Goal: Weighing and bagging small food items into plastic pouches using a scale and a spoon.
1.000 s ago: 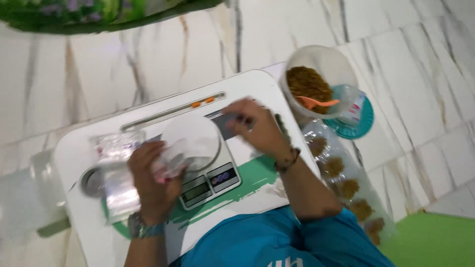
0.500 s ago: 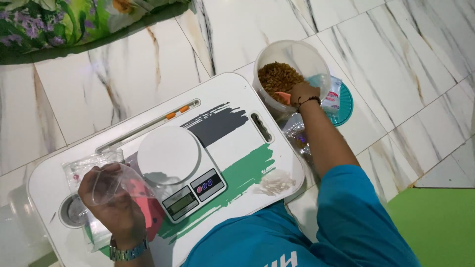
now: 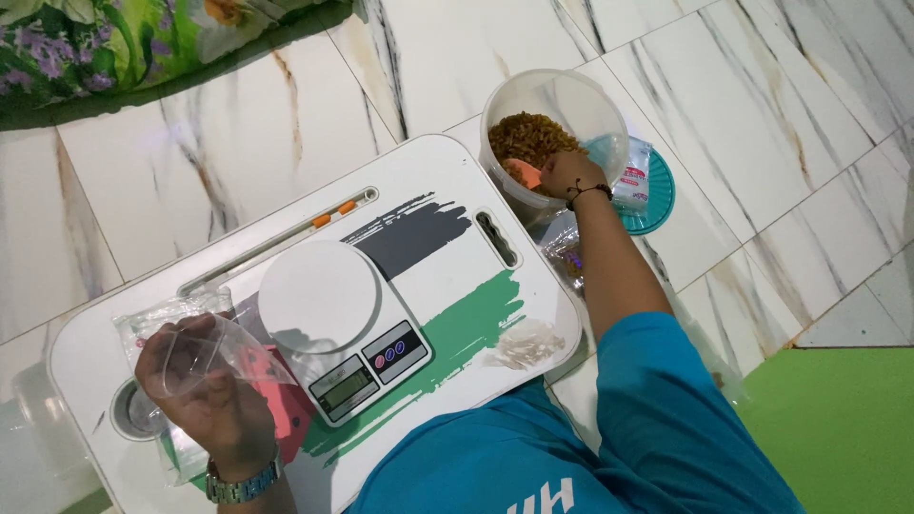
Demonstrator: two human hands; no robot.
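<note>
Beside the scale, the left hand keeps gripping an open clear bag. Right hand (earlier over the scale) now grips an orange scoop inside the tub beyond it.

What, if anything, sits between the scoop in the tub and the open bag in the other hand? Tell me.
The kitchen scale lies on the lap table between the orange scoop, gripped by the right hand in the tub, and the clear bag in the left hand.

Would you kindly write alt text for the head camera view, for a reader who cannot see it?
Seen from above, a person's right hand grips an orange scoop in a tub of brown grains, while the left hand holds open a clear plastic bag. A white kitchen scale sits on a small lap table over marble floor tiles.
</note>
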